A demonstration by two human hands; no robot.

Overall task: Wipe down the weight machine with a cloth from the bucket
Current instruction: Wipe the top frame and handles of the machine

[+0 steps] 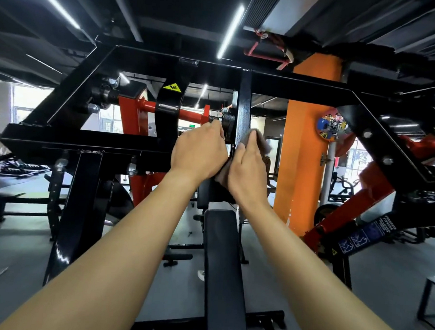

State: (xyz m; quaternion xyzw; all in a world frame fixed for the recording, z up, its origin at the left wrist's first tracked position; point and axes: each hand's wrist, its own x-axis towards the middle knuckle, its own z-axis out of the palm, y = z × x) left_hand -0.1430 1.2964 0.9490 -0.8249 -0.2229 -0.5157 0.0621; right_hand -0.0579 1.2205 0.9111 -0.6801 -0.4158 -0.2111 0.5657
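Note:
The weight machine [142, 143] is a black steel frame with red arms, filling the view at head height. A black vertical post [244, 108] runs down its middle. My right hand [249, 171] holds a grey-brown cloth [263, 143] wrapped against the post's right side. My left hand [199, 151] grips the left side of the same post beside a black pivot block [228, 123], fingers curled round it; a fold of the cloth hangs between my wrists. No bucket is in view.
A black padded bench [222, 266] stretches below my arms. An orange pillar [305, 144] stands right of the post. A red lever arm [347, 214] slants at right. More benches [20, 202] and grey floor lie at left.

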